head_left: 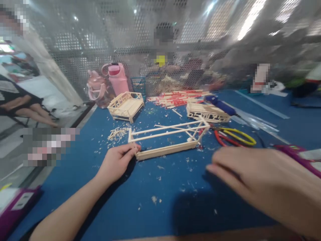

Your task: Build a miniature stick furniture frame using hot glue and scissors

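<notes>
Left hand [117, 162] pinched on a stick frame [167, 152], right hand [247, 170] apart from it.
The frame stands mid-way across the blue table [120, 207], its near left corner clamped between the left thumb and fingertips; the right hand is raised at near right, fingers curled, and I cannot tell whether they grip anything. Farther back, 2 models: a railed model [127, 107] left, a slatted model [209, 113] right.

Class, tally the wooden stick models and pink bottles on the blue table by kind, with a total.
Wooden stick models: 3 (long open frame, railed platform model, low latticed model)
Pink bottles: 2 (tall bottle, shorter bottle)
Total: 5
</notes>
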Motion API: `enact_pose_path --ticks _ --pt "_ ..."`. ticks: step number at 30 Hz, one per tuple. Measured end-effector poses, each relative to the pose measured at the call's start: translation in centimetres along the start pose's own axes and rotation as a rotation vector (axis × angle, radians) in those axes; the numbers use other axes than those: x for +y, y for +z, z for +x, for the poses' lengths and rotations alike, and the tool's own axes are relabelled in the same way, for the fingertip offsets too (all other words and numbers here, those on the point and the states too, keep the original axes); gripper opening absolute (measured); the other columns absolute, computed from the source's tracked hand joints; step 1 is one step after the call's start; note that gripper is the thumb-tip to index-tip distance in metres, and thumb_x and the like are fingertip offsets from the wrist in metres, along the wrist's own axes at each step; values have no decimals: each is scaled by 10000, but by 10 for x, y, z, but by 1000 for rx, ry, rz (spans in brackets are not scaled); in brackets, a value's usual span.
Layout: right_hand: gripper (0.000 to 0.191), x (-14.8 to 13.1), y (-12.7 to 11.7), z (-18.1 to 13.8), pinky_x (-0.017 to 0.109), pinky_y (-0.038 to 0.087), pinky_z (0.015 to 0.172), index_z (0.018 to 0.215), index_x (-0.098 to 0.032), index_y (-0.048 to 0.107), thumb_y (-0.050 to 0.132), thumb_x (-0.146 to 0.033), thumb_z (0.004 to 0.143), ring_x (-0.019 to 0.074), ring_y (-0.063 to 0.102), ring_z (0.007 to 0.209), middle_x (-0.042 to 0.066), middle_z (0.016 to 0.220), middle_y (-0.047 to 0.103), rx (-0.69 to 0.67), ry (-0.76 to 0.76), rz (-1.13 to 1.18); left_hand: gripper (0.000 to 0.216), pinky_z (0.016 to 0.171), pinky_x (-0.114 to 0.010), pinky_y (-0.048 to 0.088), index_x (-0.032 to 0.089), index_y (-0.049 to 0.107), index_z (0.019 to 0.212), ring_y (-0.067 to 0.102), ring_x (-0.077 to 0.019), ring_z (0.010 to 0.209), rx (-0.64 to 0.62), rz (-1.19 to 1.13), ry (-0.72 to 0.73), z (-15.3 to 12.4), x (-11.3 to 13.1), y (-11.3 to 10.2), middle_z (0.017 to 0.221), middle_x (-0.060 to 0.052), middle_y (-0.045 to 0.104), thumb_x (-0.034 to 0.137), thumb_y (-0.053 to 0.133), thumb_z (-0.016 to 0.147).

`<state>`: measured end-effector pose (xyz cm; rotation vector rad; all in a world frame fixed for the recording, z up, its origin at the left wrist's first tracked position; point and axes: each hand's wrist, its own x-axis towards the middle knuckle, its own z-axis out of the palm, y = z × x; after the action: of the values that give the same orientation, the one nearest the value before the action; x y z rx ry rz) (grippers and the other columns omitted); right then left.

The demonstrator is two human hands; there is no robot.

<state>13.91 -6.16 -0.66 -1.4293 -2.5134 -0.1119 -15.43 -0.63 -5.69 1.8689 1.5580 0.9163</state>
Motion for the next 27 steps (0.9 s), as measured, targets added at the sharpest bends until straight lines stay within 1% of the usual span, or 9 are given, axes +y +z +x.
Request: enact_pose_path --ticks 2,4,6,7,10,13,15,24,27 --pt "269 -21 6 7 292 444 484 657 -250 585 452 -302 886 176 605 575 49 697 669 26 -232 159 299 863 -331 516 208 758 781 697 -240 881 -13 -26 17 -1 -1 2 892 -48 773 427 555 763" --pt "195 -35 23 26 334 504 642 827 -207 649 464 -235 883 213 645 767 99 889 701 120 -356 198 275 847 -317 521 204 755 804 699 -221 862 -26 -39 19 -2 -2 5 888 -40 774 387 551 772" --pt "215 -43 44 49 387 506 752 1004 -156 652 494 -232 879 255 643 914 138 1028 692 187 -382 188 264 830 -301 524 208 751 817 698 -206 852 -34 -41 13 -3 -4 6 886 -28 774 369 545 782" --pt "238 -45 54 61 404 500 798 1048 -144 645 509 -241 879 264 638 962 142 1060 690 188 -367 192 261 823 -297 524 209 750 823 698 -202 851 -37 -42 14 -3 -5 7 886 -24 774 363 543 786" --pt "234 -47 75 83 398 475 896 1032 -150 663 520 -267 889 249 635 1021 107 1060 709 98 -280 262 256 814 -298 526 209 747 842 697 -198 855 -45 -57 29 -4 -6 8 893 -17 773 351 537 801" --pt "223 -50 82 89 379 487 882 945 -164 690 491 -256 905 234 659 976 74 1012 728 -6 -222 301 248 817 -301 527 204 746 842 698 -200 861 -53 -78 35 -3 -7 8 898 -16 773 342 543 806" --pt "226 -53 84 88 375 496 857 913 -171 697 480 -235 907 231 671 942 64 991 735 -22 -208 288 240 827 -299 524 200 746 842 698 -196 861 -54 -78 37 -3 -8 8 898 -15 773 333 549 808" --pt "193 -49 91 82 305 529 760 923 -216 719 529 -230 890 201 700 890 8 975 746 164 -235 322 239 835 -288 519 200 745 875 700 -189 859 -63 -81 43 -3 -10 9 902 -9 772 321 548 816" --pt "205 -49 92 80 302 535 729 927 -217 723 522 -242 898 201 706 861 4 941 752 198 -256 299 243 838 -287 515 193 745 875 701 -193 862 -65 -82 52 -3 -9 9 902 -17 772 322 547 817"
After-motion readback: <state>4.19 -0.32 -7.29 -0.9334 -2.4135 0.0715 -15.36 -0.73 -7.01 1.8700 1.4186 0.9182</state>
